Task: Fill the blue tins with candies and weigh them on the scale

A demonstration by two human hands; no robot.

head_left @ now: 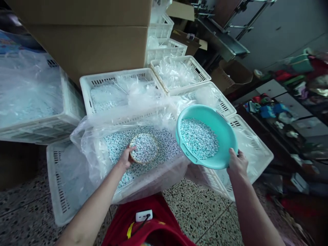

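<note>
The left hand (125,159) grips a small round bowl (138,161) by its near left edge: the thumb is bent over the rim, and the other fingers are mostly hidden, so how far they go underneath one cannot tell. The bowl is full of pale pellets (166,138) and lies forward and to the right of these fingers, low over the pellets in the lined crate (159,179); whether its bottom touches them is not visible. The right hand (237,164) grasps a turquoise basin (225,136) at its near right edge, with the thumb on the rim and the fingers closed around the outside. The basin extends forward and to the left from this hand, above the right end of the crate, and its pellets are gathered on the side facing the bowl. Both vessels look round, so neither has a clear long axis. The basin stands to the right of the bowl, apart from it, with the crate's pellets between them. The left hand is nearer to these pellets.
</note>
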